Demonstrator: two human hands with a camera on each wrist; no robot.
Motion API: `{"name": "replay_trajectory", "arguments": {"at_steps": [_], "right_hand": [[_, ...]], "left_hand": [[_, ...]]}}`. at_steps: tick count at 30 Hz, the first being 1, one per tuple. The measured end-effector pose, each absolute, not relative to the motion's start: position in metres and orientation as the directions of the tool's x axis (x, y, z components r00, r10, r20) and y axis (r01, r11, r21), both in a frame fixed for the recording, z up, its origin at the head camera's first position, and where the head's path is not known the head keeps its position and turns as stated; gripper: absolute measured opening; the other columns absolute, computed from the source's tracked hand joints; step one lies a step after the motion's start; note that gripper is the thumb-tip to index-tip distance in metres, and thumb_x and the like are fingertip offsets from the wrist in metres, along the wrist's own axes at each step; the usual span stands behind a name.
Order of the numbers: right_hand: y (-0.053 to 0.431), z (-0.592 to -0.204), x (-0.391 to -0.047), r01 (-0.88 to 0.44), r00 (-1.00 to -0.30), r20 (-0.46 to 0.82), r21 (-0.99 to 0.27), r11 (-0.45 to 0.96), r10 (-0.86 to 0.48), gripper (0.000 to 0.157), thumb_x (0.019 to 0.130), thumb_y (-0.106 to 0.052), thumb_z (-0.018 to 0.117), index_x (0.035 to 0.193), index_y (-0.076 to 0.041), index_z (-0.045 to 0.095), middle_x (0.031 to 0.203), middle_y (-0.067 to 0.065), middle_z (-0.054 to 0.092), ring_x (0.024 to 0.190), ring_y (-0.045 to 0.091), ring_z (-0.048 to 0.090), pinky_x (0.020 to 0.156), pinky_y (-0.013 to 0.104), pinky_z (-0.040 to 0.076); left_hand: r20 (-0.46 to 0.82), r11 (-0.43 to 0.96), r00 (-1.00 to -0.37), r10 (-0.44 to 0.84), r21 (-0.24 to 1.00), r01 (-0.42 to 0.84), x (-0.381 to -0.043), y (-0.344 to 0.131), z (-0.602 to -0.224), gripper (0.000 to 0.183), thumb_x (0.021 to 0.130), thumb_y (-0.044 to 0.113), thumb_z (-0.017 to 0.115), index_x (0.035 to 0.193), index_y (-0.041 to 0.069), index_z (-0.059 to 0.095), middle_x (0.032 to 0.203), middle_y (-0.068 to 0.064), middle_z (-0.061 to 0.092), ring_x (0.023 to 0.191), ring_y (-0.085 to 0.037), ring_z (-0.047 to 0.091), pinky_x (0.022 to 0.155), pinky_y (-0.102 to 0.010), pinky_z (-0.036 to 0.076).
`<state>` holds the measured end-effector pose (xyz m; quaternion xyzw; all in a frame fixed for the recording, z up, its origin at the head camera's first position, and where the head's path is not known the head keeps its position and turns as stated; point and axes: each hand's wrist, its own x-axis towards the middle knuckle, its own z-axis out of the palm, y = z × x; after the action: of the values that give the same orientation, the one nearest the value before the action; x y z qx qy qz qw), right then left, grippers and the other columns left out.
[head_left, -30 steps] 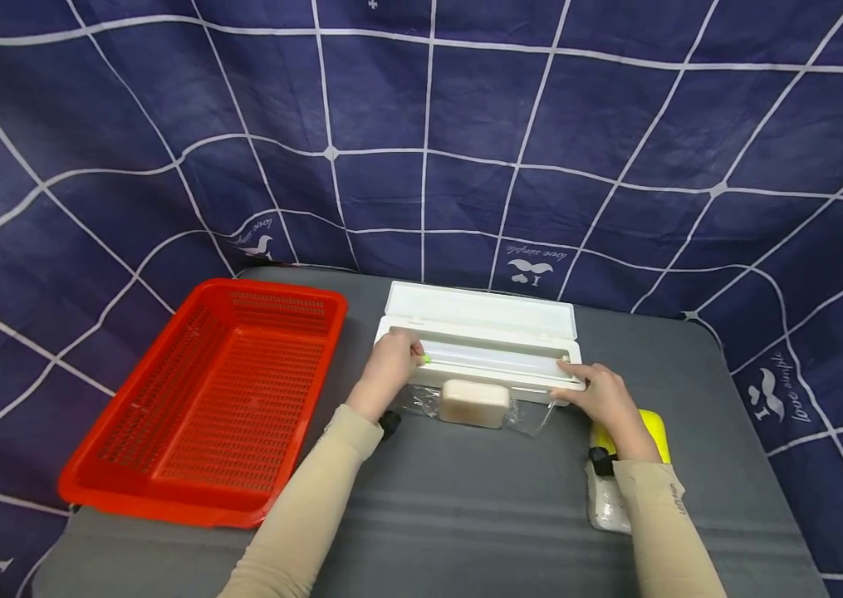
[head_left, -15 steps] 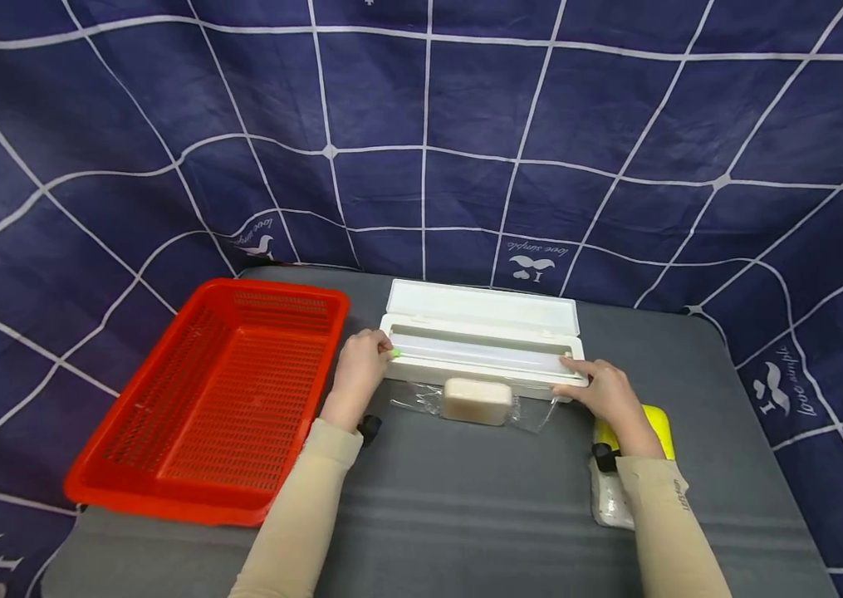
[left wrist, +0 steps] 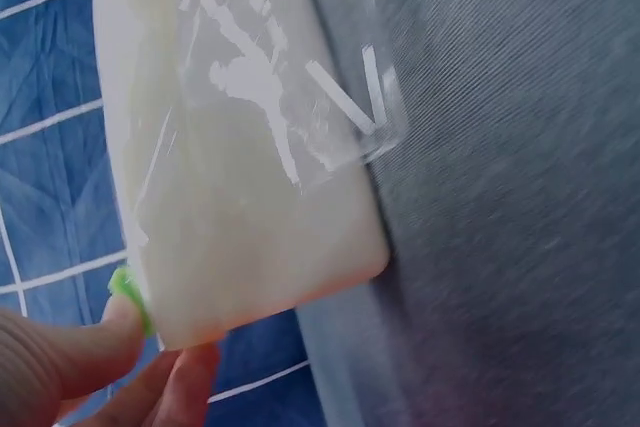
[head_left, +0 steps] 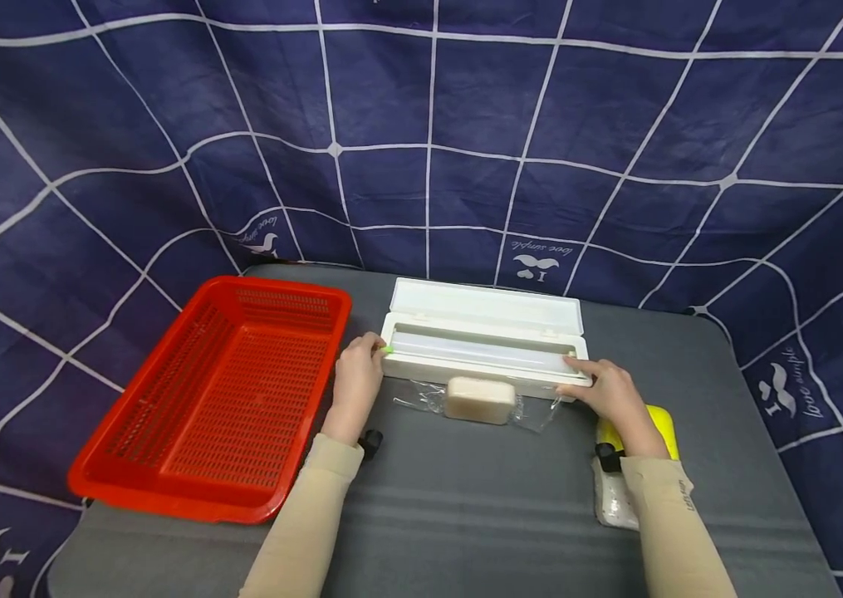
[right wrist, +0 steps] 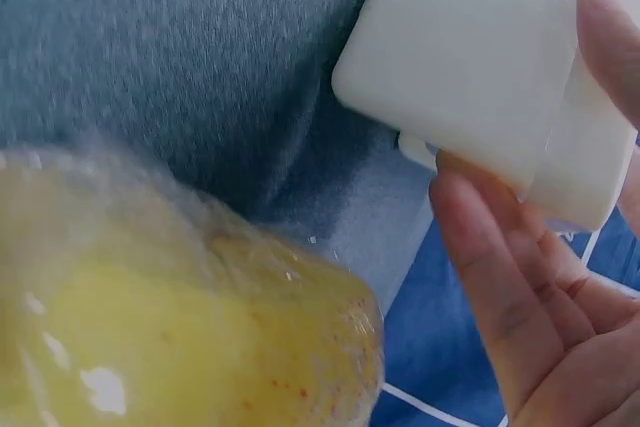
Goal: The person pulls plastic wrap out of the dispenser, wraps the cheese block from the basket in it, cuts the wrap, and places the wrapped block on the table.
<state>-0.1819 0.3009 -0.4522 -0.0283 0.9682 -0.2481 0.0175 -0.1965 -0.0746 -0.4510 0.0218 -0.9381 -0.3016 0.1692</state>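
A long white cling film dispenser stands on the table, lid raised at the back, with a pale roll inside. My left hand is at its left end, pinching a small green slide cutter at the front rim; the fingers reach under the corner in the left wrist view. My right hand grips the right end, thumb over the rim and fingers below. Just in front of the dispenser sits a beige block, with clear film spreading out on both sides of it.
A large red plastic basket stands to the left. Near my right wrist lies a film-wrapped yellow item beside a film-wrapped white pack. A dark blue curtain with white lines hangs behind the grey table.
My left hand has moved left along the dispenser's front rim to its left end, and the green cutter has moved with it. The right hand keeps its hold on the right end.
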Motion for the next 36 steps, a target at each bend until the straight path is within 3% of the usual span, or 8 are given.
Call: {"name": "replay_trajectory", "arguments": {"at_steps": [7, 12, 16, 18, 22, 27, 36], "right_hand": [[0.299, -0.453, -0.176, -0.033, -0.998, -0.028, -0.501, 0.865, -0.054, 0.068, 0.082, -0.033, 0.079, 0.141, -0.008, 0.053, 0.093, 0.020, 0.057, 0.078, 0.026, 0.049, 0.072, 0.039, 0.042], [0.295, -0.453, -0.172, -0.005, -0.998, -0.052, -0.505, 0.863, -0.036, 0.073, 0.085, -0.034, 0.077, 0.146, -0.010, 0.046, 0.124, 0.031, 0.052, 0.098, 0.039, 0.056, 0.088, 0.056, 0.046], [0.288, -0.454, -0.167, 0.002, -1.000, -0.020, -0.509, 0.861, -0.009, 0.075, 0.084, -0.031, 0.078, 0.148, -0.010, 0.044, 0.144, 0.035, 0.034, 0.125, 0.054, 0.042, 0.100, 0.066, 0.037], [0.285, -0.456, -0.165, -0.022, -0.999, 0.037, -0.525, 0.851, -0.003, 0.071, 0.083, -0.026, 0.080, 0.144, -0.009, 0.049, 0.147, 0.034, 0.030, 0.129, 0.056, 0.033, 0.101, 0.067, 0.035], [0.280, -0.461, -0.159, -0.100, -0.981, 0.196, -0.560, 0.822, 0.014, 0.048, 0.077, -0.015, 0.084, 0.121, -0.008, 0.064, 0.143, 0.029, 0.036, 0.126, 0.050, 0.031, 0.098, 0.064, 0.034], [0.274, -0.467, -0.155, -0.195, -0.937, 0.348, -0.550, 0.812, 0.011, 0.021, 0.075, -0.007, 0.084, 0.092, -0.006, 0.072, 0.129, 0.025, 0.051, 0.124, 0.049, 0.035, 0.101, 0.063, 0.030], [0.265, -0.470, -0.148, -0.220, -0.912, 0.410, -0.532, 0.817, 0.022, 0.010, 0.077, 0.000, 0.081, 0.080, -0.001, 0.071, 0.110, 0.019, 0.062, 0.113, 0.041, 0.045, 0.099, 0.055, 0.033]], "left_hand": [[0.256, 0.654, -0.916, -0.310, 0.757, -0.010, -0.183, -0.062, -0.469, 0.024, 0.091, 0.006, 0.068, 0.106, -0.005, 0.053, 0.099, -0.021, 0.058, 0.088, -0.034, 0.064, 0.078, -0.046, 0.054], [0.096, 0.500, -0.914, -0.394, 0.857, -0.126, -0.180, -0.055, -0.480, 0.039, 0.087, 0.019, 0.076, 0.105, -0.002, 0.049, 0.096, -0.020, 0.065, 0.088, -0.034, 0.066, 0.079, -0.047, 0.051], [0.025, 0.417, -0.916, -0.400, 0.895, -0.158, -0.183, -0.052, -0.485, 0.047, 0.083, 0.022, 0.080, 0.109, -0.001, 0.047, 0.097, -0.018, 0.072, 0.091, -0.032, 0.070, 0.080, -0.045, 0.054], [0.008, 0.383, -0.912, -0.409, 0.909, -0.164, -0.184, -0.052, -0.486, 0.047, 0.083, 0.020, 0.081, 0.109, 0.000, 0.047, 0.096, -0.018, 0.074, 0.091, -0.031, 0.071, 0.078, -0.043, 0.054], [0.026, 0.362, -0.911, -0.412, 0.922, -0.138, -0.184, -0.052, -0.489, 0.038, 0.084, 0.017, 0.079, 0.107, 0.001, 0.054, 0.092, -0.018, 0.074, 0.087, -0.029, 0.070, 0.073, -0.037, 0.054], [0.086, 0.372, -0.923, -0.375, 0.926, -0.065, -0.179, -0.055, -0.491, 0.021, 0.086, 0.012, 0.076, 0.100, 0.002, 0.064, 0.087, -0.016, 0.072, 0.082, -0.028, 0.067, 0.075, -0.035, 0.053], [0.116, 0.364, -0.945, -0.305, 0.931, -0.003, -0.166, -0.061, -0.487, 0.013, 0.091, 0.008, 0.069, 0.097, 0.001, 0.060, 0.102, -0.018, 0.067, 0.096, -0.032, 0.066, 0.084, -0.046, 0.055]]}}
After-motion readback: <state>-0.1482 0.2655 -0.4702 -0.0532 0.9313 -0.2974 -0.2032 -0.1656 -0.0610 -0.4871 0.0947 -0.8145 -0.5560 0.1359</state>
